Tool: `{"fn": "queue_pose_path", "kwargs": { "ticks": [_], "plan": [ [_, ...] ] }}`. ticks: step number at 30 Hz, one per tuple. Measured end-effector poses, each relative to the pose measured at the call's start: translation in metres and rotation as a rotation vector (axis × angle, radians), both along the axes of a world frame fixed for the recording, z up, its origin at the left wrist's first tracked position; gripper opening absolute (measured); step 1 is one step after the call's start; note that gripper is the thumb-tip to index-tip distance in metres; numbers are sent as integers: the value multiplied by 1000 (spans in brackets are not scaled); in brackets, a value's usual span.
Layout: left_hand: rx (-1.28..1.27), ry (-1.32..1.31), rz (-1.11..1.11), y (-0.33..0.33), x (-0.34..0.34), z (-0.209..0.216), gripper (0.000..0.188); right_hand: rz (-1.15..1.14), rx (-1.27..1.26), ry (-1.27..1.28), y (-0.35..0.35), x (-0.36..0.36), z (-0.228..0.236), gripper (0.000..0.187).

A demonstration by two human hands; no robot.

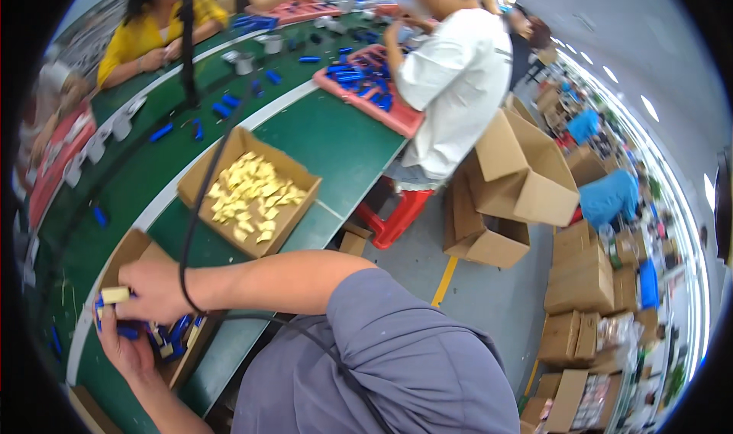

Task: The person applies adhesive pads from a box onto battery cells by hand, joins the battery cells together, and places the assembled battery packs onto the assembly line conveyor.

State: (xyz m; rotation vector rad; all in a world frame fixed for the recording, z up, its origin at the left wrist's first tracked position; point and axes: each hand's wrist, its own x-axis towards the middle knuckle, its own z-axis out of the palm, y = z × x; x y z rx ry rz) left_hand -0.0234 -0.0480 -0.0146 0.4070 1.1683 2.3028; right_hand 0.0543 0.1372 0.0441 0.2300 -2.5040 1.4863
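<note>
Above a cardboard box at the lower left, my right hand (pixel 156 290) and my left hand (pixel 126 350) meet, fingers closed. Between them is a small blue part with a cream block (pixel 115 294) at its top. The fingers cover much of this part, so its full shape is hidden. More blue pieces, some with cream bits, lie in the cardboard box (pixel 200 351) under my hands. Farther along the bench, an open cardboard tray (pixel 304 219) holds many small pale yellow folded pieces (pixel 256 190).
Loose blue cylinders (pixel 162 132) and white cups (pixel 121 125) lie on the green conveyor (pixel 153 171). A co-worker in a white shirt (pixel 462 83) stands by a pink tray (pixel 408 121) of blue cylinders. A black cable (pixel 200 197) hangs across my view. A red stool (pixel 405 219) and cartons (pixel 489 239) stand right.
</note>
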Motion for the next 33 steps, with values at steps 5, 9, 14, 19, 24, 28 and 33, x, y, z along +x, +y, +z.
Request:
{"fn": "queue_pose_path", "kwargs": {
  "ticks": [5, 9, 14, 19, 24, 28, 33],
  "plan": [
    [9, 49, 143, 53, 19, 12, 36, -124, -174, -107, 23, 16, 11, 29],
    [3, 36, 165, 61, 34, 23, 26, -151, -120, 47, 20, 19, -12, 23],
    [97, -93, -6, 47, 33, 23, 28, -53, -574, -294, 27, 17, 9, 17],
    [186, -135, 61, 53, 38, 37, 30, 33, -512, -161, 16, 13, 0, 15],
    [23, 5, 114, 49, 35, 34, 27, 36, -478, -134, 19, 9, -3, 20],
    [-222, 451, 292, 50, 37, 30, 21, -58, -89, 150, 29, 11, -10, 24],
    [-290, 661, 350, 50, 40, 29, 18, 35, -768, -354, 31, 21, 13, 26]
  ]
}}
